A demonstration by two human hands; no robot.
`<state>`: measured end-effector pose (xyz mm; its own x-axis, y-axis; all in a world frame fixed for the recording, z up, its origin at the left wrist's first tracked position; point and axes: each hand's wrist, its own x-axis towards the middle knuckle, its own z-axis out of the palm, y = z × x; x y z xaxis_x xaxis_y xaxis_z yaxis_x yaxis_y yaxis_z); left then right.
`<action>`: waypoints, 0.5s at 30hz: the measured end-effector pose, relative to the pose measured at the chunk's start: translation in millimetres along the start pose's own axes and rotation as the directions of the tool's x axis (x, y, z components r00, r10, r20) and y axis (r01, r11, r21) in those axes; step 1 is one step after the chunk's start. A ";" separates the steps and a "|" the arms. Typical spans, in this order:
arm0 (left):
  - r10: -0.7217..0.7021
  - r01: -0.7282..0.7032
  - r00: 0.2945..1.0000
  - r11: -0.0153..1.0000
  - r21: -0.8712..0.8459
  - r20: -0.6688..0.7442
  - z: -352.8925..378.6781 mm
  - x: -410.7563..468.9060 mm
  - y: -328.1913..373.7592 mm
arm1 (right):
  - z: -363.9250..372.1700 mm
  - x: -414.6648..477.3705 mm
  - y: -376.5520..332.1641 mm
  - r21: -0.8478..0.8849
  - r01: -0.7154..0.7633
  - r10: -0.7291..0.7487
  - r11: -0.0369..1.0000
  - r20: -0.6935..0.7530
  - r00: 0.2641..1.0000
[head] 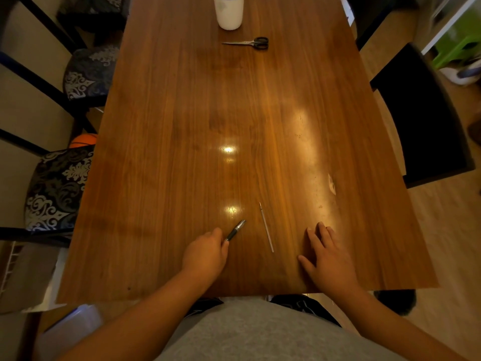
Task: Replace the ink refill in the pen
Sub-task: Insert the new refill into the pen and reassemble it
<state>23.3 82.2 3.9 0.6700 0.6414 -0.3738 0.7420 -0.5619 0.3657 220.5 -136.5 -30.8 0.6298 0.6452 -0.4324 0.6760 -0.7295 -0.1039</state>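
A dark pen with a silver tip lies slanted on the wooden table near its front edge. My left hand is closed around the pen's lower end, and the tip points up and to the right. A thin, pale ink refill lies loose on the table just right of the pen, touched by neither hand. My right hand rests flat on the table to the right of the refill, fingers spread, holding nothing.
Black-handled scissors lie at the far end of the table, next to a white cylindrical container. Patterned chairs stand along the left side and a dark chair on the right.
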 end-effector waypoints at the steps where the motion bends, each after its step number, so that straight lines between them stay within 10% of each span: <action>1: 0.013 -0.013 1.000 1.000 0.028 -0.007 2.0 2.0 1.0 | 0.5 -0.1 0.0 0.001 -0.001 0.001 1.000 -0.003 1.000; 15: -0.035 0.035 0.999 0.999 0.011 0.016 11.9 18.0 12.0 | 1.6 0.0 4.4 -0.012 0.024 -0.024 1.000 -0.006 1.000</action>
<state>44.6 80.8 -8.6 0.6438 0.6522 -0.4001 0.7651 -0.5446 0.3434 222.9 -140.1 -32.7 0.6158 0.6639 -0.4243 0.6953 -0.7112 -0.1036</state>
